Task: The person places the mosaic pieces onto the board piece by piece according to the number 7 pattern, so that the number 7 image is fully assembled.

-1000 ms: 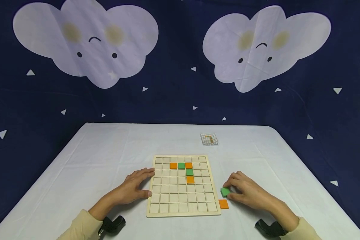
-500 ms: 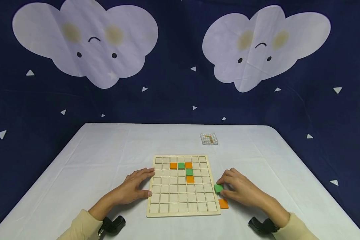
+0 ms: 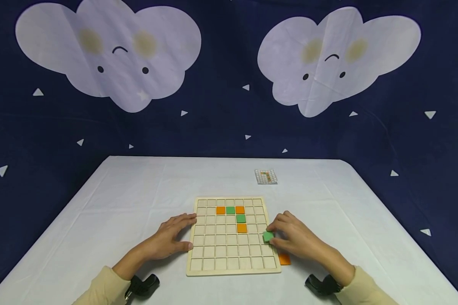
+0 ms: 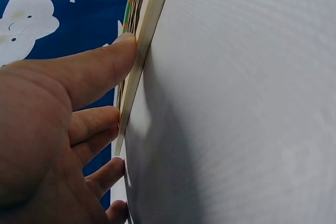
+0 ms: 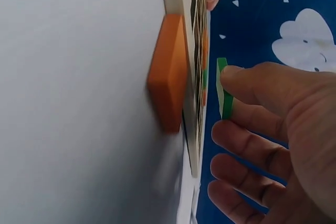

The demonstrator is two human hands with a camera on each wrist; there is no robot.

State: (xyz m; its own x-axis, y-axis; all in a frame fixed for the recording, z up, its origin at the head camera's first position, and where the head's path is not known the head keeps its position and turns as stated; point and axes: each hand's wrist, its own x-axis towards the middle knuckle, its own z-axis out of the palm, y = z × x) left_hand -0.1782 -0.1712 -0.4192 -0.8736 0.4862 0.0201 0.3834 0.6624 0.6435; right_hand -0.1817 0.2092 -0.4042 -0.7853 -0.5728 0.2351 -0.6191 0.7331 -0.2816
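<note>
A wooden grid board (image 3: pixel 220 252) lies on the table. Orange and green square tiles fill several of its cells, three in a row and two more running down from the right end. My left hand (image 3: pixel 170 238) rests at the board's left edge, thumb and fingertips touching the rim with the fingers spread. Between thumb and fingers my right hand (image 3: pixel 299 237) pinches a green tile (image 3: pixel 267 237). That tile is above the board's right edge, and the right wrist view shows it raised off the surface (image 5: pixel 226 90). A loose orange tile (image 3: pixel 284 259) lies against the board's lower right side.
Farther back on the white table (image 3: pixel 168 182) lies a small card (image 3: pixel 266 176) printed with a grid and a coloured pattern. Behind the table hangs a dark blue cloth (image 3: pixel 229 127) with clouds and triangles.
My right hand has moved left with the green tile, from the table beside the board to over its right edge. The left hand and the board stay still.
</note>
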